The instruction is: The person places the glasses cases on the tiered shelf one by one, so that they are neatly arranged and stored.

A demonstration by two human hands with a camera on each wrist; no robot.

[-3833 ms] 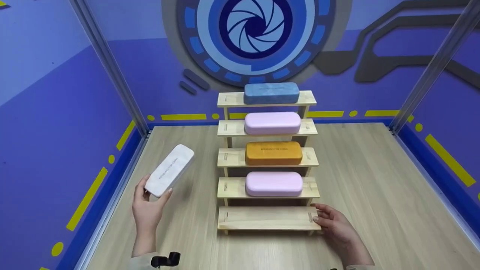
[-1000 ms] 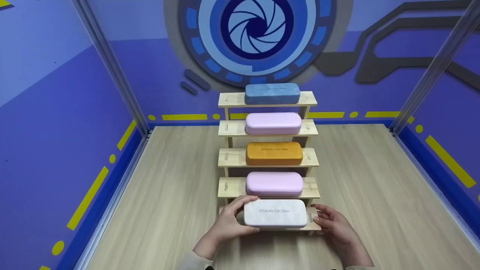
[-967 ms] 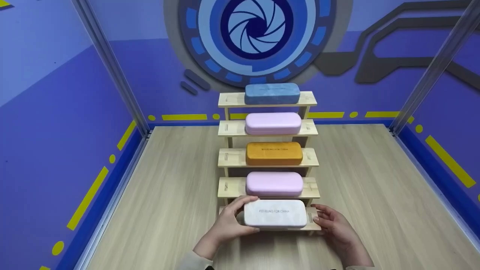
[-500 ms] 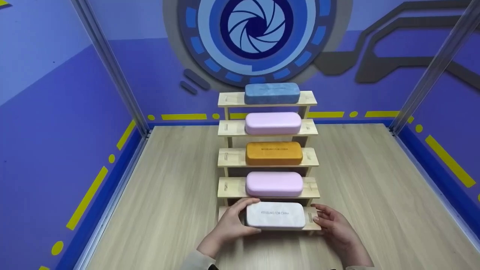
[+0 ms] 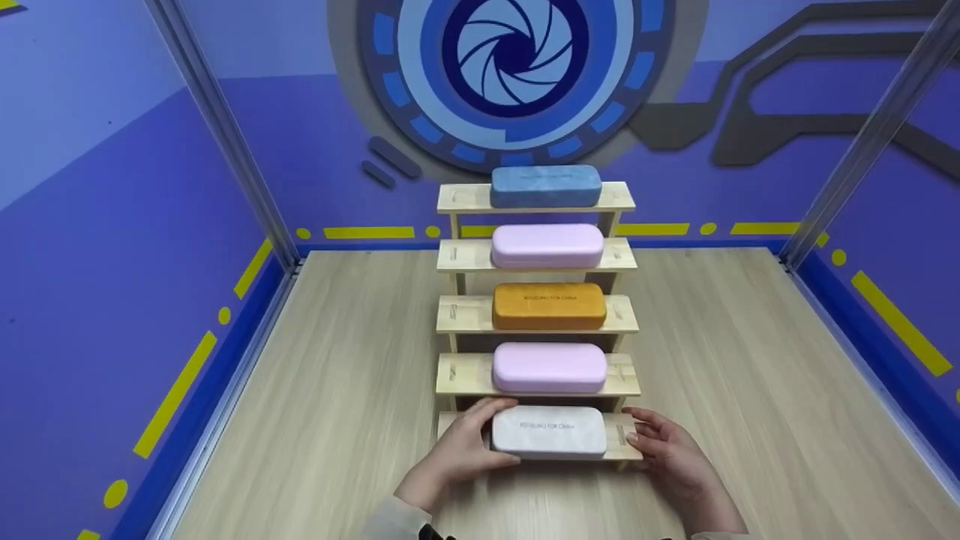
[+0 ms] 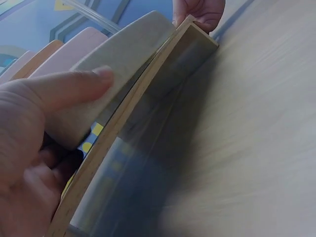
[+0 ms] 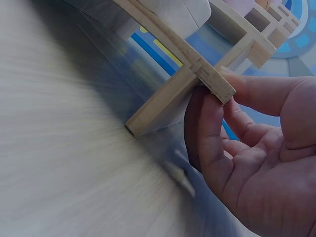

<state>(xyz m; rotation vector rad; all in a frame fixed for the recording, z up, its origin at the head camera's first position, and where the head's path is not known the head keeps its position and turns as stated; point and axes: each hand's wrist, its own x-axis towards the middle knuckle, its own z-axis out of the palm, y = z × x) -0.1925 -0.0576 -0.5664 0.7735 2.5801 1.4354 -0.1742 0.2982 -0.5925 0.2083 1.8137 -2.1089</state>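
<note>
My left hand [image 5: 459, 450] grips the left end of a white glasses case [image 5: 549, 432], fingers behind and thumb along the front. The case lies lengthwise over the lowest step of a wooden stepped rack [image 5: 621, 448]. In the left wrist view a narrow gap shows between the case's held end and the step board [image 6: 111, 129], closing toward the far end. My right hand [image 5: 679, 454] pinches the right end of that same board, thumb on top and fingers underneath, as the right wrist view shows.
Higher steps each bear one case: a pink case [image 5: 549, 367], an orange case [image 5: 549, 306], another pink case [image 5: 547, 245] and a blue case [image 5: 546, 186] on top. Purple panels [image 5: 315, 150] with metal posts [image 5: 225, 135] enclose the wood-grain table [image 5: 345, 337].
My left hand has carried the white case from the left of the rack, turned it lengthwise and lowered it onto the bottom step. The right hand has kept its hold on the board.
</note>
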